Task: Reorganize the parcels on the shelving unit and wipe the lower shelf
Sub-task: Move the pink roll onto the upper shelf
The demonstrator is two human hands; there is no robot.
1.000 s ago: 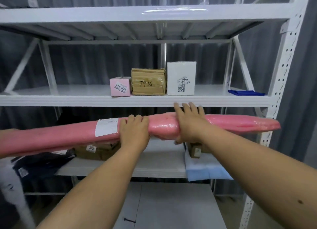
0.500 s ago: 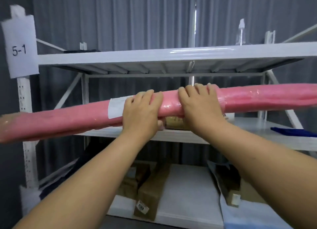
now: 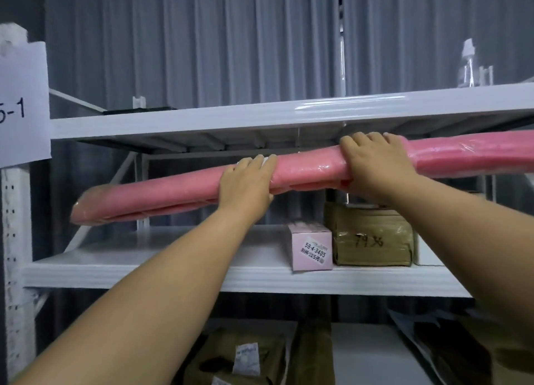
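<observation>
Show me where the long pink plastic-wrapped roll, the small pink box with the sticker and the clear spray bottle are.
Long pink plastic-wrapped roll (image 3: 173, 194): head view, bare stretch left of the hands.
Small pink cardboard box (image 3: 311, 247): head view, front face by its sticker.
Clear plastic spray bottle (image 3: 467, 67): head view, its body, on the top shelf.

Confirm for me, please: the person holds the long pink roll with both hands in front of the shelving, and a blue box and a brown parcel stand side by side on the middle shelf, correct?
Not quite. In the head view the small box beside the brown parcel is pink, not blue. The rest holds: left hand and right hand both grip the long pink roll before the middle shelf.
</observation>
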